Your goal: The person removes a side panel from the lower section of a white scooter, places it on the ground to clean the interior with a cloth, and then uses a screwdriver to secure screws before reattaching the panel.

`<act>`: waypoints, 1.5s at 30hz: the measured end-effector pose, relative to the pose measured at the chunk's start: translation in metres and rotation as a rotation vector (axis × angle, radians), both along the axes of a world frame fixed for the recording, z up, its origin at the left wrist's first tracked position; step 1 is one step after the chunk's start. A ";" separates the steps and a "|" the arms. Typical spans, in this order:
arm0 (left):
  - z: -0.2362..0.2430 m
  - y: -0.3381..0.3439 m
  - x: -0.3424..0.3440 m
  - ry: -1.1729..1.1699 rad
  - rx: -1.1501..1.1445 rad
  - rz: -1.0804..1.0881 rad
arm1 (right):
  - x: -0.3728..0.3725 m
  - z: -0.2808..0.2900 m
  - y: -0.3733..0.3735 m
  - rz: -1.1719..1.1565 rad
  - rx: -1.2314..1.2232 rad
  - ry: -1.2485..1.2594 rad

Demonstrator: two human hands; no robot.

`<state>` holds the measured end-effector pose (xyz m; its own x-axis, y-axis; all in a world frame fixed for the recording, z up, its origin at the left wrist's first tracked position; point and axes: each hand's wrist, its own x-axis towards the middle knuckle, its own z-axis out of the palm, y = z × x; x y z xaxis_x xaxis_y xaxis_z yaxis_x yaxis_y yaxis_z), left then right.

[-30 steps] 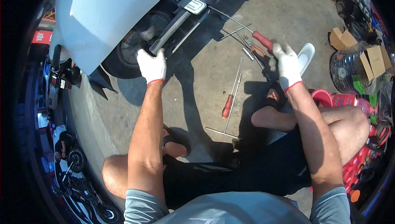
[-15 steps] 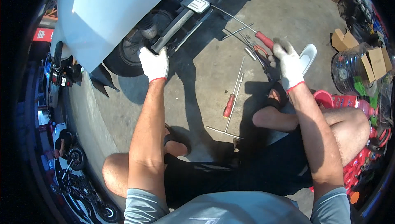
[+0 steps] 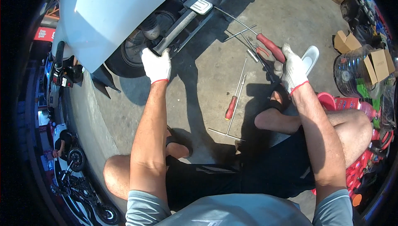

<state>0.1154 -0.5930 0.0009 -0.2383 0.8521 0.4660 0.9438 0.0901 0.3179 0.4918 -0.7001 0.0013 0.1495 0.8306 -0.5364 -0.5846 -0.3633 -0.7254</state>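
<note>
My left hand, in a white glove, is closed round the lower end of a grey metal arm. That arm ends in a ribbed, pale pedal-like pad beside a wheel under a white body panel. A long red-handled screwdriver reaches across from the right, its tip at the pad's edge. My gloved right hand holds the butt end of its handle, with some fingers hidden below. Beneath it lie red-handled pliers and a T-handle wrench.
Between my feet on the concrete lie another red screwdriver and a T-handle wrench. A white oval piece is beside my right hand. Cardboard boxes and red containers crowd the right; motorcycles stand left.
My right hand has slid back along the screwdriver's handle, so more of the red grip shows. My left hand stays on the arm, which has barely shifted.
</note>
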 end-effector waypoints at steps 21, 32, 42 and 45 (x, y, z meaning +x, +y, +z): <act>-0.001 0.001 0.000 -0.025 -0.010 -0.016 | -0.008 -0.004 0.007 -0.093 0.033 -0.222; 0.001 -0.007 -0.005 -0.019 0.009 -0.051 | -0.007 -0.010 0.006 -0.050 0.074 -0.138; -0.005 -0.042 0.031 0.044 0.239 -0.609 | -0.007 -0.016 0.006 -0.069 0.072 -0.139; -0.036 -0.062 0.064 0.162 -0.192 -0.801 | -0.011 -0.008 0.005 -0.087 0.068 -0.147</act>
